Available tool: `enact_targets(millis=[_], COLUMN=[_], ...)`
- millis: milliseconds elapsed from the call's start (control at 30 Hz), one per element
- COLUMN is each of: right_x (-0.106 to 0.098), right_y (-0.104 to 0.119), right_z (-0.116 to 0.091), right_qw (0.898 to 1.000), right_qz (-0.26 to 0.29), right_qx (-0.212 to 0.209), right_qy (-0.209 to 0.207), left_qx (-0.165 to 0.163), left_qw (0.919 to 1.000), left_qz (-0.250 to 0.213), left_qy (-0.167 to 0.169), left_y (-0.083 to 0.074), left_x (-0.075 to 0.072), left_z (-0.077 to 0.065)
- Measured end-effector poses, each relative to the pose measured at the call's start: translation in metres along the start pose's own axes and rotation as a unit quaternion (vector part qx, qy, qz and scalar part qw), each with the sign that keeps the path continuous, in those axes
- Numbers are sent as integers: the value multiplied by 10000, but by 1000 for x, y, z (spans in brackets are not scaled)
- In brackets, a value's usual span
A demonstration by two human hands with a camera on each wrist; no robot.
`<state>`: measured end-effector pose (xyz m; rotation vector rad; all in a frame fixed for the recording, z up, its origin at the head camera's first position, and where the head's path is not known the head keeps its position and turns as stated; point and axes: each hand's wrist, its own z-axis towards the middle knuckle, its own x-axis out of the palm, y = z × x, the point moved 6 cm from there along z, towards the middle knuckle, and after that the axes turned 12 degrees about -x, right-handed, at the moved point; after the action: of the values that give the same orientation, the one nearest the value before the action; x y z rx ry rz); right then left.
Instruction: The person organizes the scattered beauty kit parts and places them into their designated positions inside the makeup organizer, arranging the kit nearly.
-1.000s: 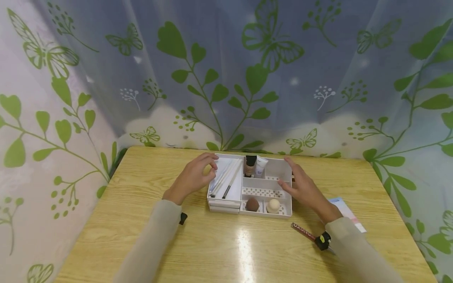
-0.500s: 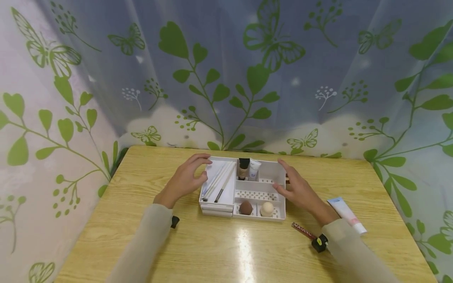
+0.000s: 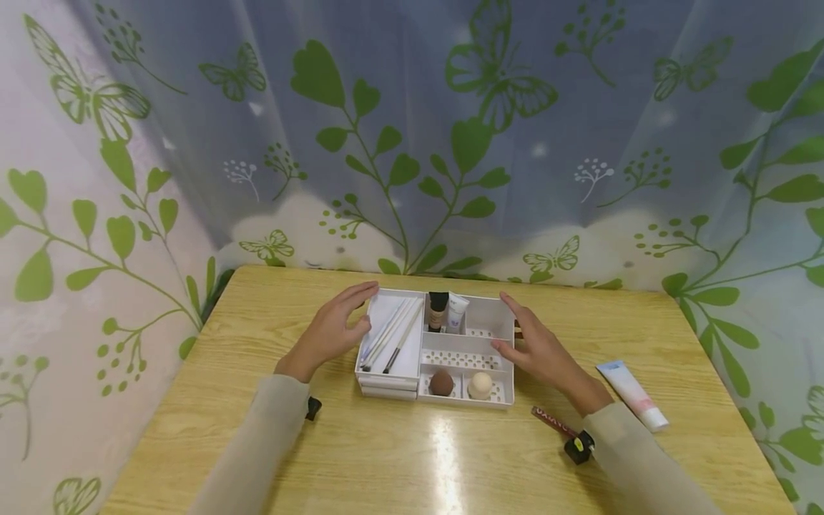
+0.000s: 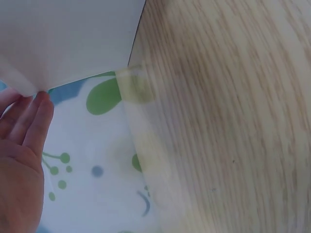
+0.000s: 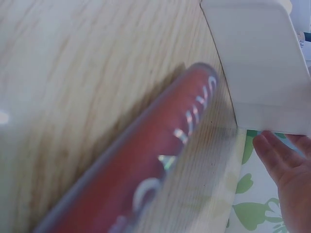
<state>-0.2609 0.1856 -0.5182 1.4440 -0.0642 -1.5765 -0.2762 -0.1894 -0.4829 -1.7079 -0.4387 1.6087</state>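
A white makeup organizer sits on the table between both hands. My left hand holds its back left corner, fingers reaching behind the wall and thumb at the left side. My right hand grips the back right corner, with its thumb over the right rim. Makeup brushes lie in the left section. A black-capped bottle and a white tube stand in a back compartment. A brown makeup sponge and a cream one fill two front compartments. The right wrist view shows fingertips at the organizer's back edge.
Right of the organizer lie a reddish-brown lettered tube, partly under the right wrist camera, and a blue, white and pink squeeze tube. A patterned curtain hangs along the table's back edge.
The organizer has slid left and slightly toward me, with both hands moving along with it. Its contents ride along. The squeeze tube at right is now less covered by my right arm.
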Motion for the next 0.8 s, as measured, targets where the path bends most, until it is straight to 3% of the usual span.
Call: enact_targets(millis=[567,800], right_x=[-3,-6], right_y=[4,4], right_z=[-8,-16], right_qw=[9998,9999], right_qz=[166,119], right_qx=[49,-95], right_qy=[142,43], left_qx=[381,312], left_qw=[9983,9988], left_qz=[207,102], left_qy=[-392,-370], left_y=[7,6], left_x=[6,5], left_z=[5,4])
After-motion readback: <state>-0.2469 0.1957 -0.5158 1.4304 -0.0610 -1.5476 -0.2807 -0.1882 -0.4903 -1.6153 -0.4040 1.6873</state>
